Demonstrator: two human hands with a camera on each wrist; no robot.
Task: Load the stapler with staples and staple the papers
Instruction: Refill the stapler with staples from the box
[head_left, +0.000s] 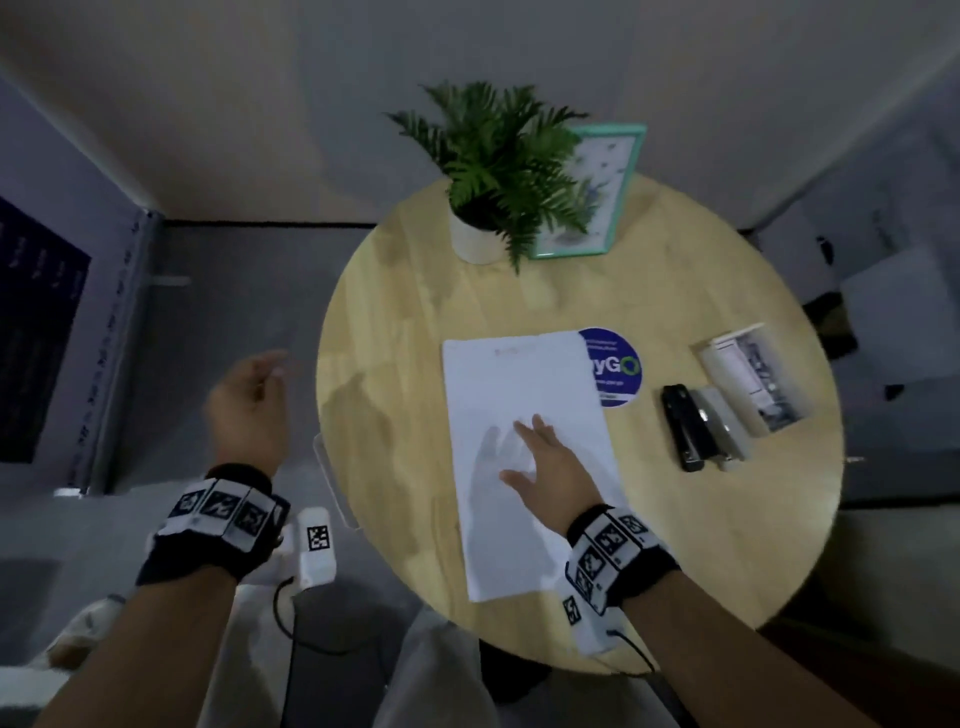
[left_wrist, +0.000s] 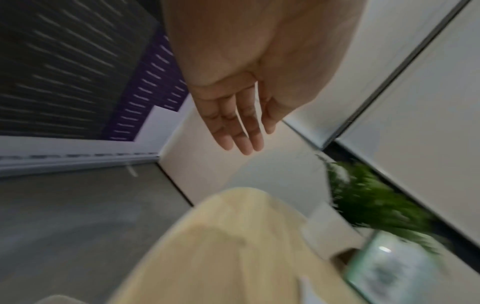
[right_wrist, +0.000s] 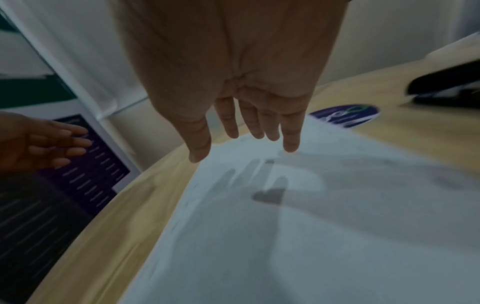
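Observation:
White papers (head_left: 519, 395) lie in a stack on the round wooden table (head_left: 395, 322). My right hand (head_left: 540, 457) hovers just above the papers (right_wrist: 285, 236) with fingers (right_wrist: 291, 142) straight and spread, holding nothing; its shadow falls on the sheet. A black stapler (head_left: 685, 426) lies to the right of the papers, with a grey opened part beside it. A box of staples (head_left: 748, 374) sits further right. My left hand (head_left: 249, 400) hangs in the air left of the table, fingers (left_wrist: 241, 139) straight, empty.
A potted fern (head_left: 498, 171) and a teal picture frame (head_left: 597, 192) stand at the table's far side. A round blue sticker (head_left: 618, 364) lies beside the papers. Grey floor and a dark panel (head_left: 36, 322) are to the left.

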